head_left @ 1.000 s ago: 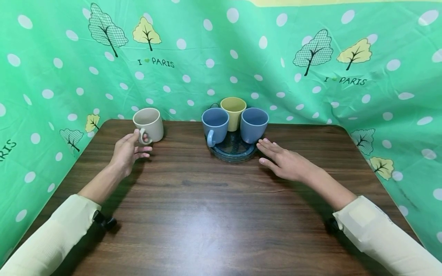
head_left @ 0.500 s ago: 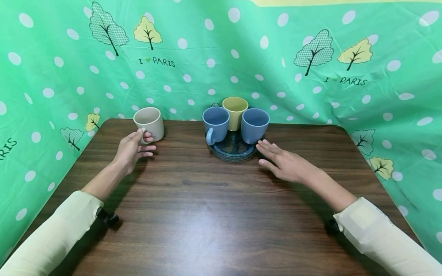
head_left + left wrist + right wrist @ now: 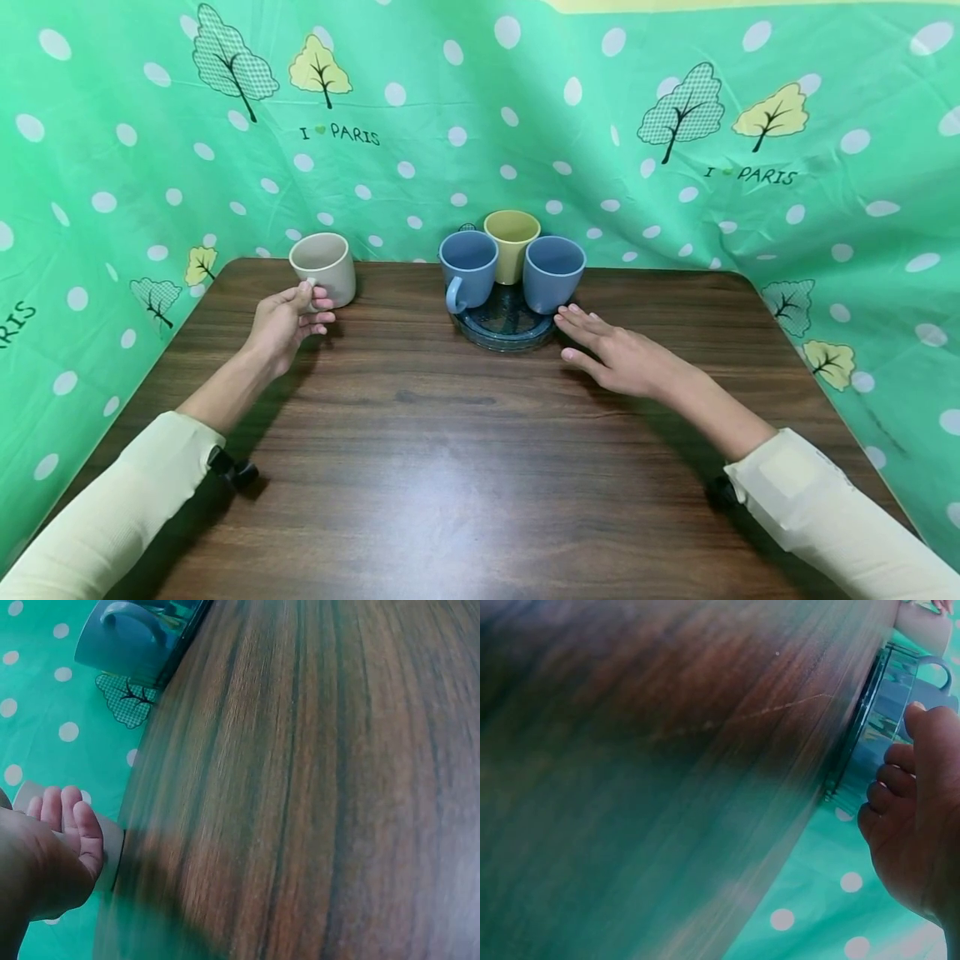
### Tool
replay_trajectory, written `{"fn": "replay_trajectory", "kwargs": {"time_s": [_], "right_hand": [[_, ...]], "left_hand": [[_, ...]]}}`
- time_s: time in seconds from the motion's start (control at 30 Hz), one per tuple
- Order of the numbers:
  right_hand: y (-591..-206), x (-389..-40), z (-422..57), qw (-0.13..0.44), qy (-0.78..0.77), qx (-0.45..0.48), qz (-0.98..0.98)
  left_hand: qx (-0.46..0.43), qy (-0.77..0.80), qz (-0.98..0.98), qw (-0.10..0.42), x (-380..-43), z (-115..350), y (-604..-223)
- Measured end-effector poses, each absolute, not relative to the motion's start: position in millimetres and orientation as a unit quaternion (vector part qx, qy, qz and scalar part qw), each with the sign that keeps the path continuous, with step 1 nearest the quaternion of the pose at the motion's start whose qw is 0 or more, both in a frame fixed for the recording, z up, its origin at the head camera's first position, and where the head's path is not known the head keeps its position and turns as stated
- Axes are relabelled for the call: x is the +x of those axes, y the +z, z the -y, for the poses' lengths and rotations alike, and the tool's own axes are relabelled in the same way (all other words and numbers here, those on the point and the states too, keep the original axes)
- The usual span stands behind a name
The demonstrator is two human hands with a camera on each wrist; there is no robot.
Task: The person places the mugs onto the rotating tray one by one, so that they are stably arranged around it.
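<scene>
In the head view a cream mug (image 3: 333, 271) stands upright at the back left of the table. My left hand (image 3: 279, 329) pinches its handle between thumb and fingers, hiding most of the handle. A dark blue, see-through round stand (image 3: 506, 337) sits at the back middle. On it are a blue mug (image 3: 469, 275) with its handle toward me, another blue mug (image 3: 553, 279) at the right, and a yellow mug (image 3: 513, 250) behind. My right hand (image 3: 622, 357) has straight fingers, with fingertips right at the stand's right edge. The left wrist view shows the fingers (image 3: 69, 814) before the cream mug.
The brown wooden table (image 3: 420, 467) spreads in front of the mugs. A green polka-dot cloth (image 3: 405, 150) hangs close behind its back edge and along the sides. Small black devices sit at both sleeve cuffs.
My left fingers have closed in on the cream mug's handle, which showed plainly a second ago. The mugs on the stand shifted very slightly right, while my right hand stays nearly still.
</scene>
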State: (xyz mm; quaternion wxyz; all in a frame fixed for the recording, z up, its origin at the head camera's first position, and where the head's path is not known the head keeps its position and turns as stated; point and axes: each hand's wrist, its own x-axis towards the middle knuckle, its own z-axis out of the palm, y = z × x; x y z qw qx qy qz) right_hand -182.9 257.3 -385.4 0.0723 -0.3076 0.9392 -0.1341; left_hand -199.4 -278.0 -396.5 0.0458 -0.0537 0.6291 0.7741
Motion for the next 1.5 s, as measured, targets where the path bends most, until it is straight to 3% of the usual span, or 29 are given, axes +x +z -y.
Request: {"fn": "replay_trajectory", "kwargs": {"time_s": [1.5], "right_hand": [[-383.6,-183.9,-257.6,0.076,-0.132,-0.309,-0.939]], "left_hand": [[-0.018,0.801,-0.596,0.049,-164.3,255.0,-380.1]]}}
